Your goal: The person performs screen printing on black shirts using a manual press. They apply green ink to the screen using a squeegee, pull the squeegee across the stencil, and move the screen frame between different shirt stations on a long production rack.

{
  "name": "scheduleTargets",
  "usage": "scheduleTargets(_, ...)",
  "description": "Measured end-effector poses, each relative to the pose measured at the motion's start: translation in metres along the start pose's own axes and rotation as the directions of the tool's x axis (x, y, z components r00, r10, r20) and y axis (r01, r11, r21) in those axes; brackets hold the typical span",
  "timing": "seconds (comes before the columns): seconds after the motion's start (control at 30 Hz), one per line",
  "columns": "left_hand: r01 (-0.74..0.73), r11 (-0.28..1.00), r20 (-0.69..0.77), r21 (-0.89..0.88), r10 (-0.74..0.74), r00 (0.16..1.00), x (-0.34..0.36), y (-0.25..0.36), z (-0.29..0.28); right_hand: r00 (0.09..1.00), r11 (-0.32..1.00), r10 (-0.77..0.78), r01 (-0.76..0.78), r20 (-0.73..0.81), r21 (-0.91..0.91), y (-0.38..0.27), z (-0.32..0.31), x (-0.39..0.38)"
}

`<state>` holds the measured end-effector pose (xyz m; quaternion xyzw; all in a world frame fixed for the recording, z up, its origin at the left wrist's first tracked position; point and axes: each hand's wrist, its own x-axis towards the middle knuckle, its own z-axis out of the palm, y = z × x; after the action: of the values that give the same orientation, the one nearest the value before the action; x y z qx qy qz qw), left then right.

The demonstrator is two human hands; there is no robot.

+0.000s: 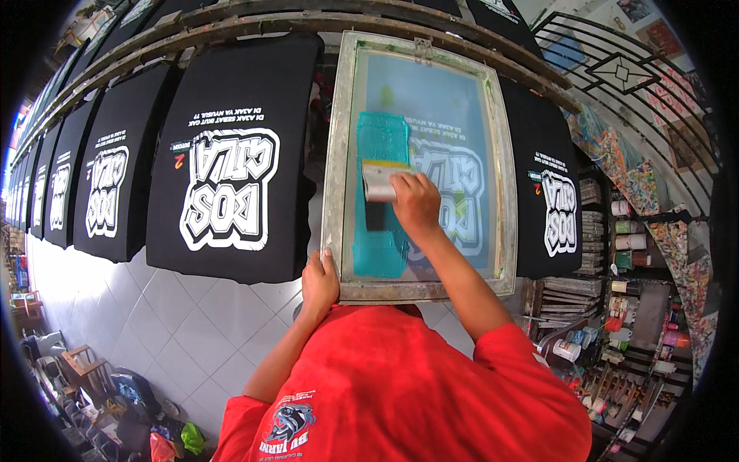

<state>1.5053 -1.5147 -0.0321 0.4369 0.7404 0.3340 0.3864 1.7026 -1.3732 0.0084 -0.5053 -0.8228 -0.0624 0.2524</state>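
In front of me a screen printing frame [334, 169] with a pale blue mesh lies over a black shirt, whose white print shows through. Teal ink [382, 131] covers a tall strip on the left part of the mesh. My right hand [416, 202] grips a squeegee [379, 182] that stands in the middle of this strip; its blade edge is hidden. At the frame's lower left corner, my left hand [319, 279] is closed around the wooden edge, thumb up along the side.
Black shirts with white prints hang in a row to the left, the nearest shirt [231, 177] beside the frame; another shirt [550, 185] is at right. A wooden rail [254, 23] runs behind. Shelves of ink tubs [568, 350] and a metal railing [620, 73] stand right.
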Motion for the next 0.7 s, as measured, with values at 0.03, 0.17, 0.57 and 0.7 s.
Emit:
scheduleTargets(0.03, 0.004, 1.000, -0.006, -0.002, -0.004, 1.000, -0.001, 0.001, -0.001, 1.000, 0.999, -0.005, 0.005, -0.014, -0.034, 0.006, 0.009, 0.011)
scheduleTargets(0.17, -0.022, 1.000, 0.044, -0.016, 0.022, 0.999, 0.000, 0.007, -0.003, 0.994, 0.983, 0.100, -0.091, 0.049, -0.156, 0.058, 0.034, 0.083)
scheduleTargets(0.57, -0.069, 0.998, 0.027, 0.012, 0.068, 0.997, 0.003, -0.004, -0.002, 0.977, 0.986, 0.165, -0.164, 0.134, -0.016, -0.026, -0.071, 0.002)
scheduleTargets(0.7, -0.082, 0.996, 0.003, 0.023, 0.082, 0.997, 0.006, -0.011, 0.005, 0.980, 0.984, 0.159, -0.167, 0.123, 0.061, -0.075, -0.087, -0.080)
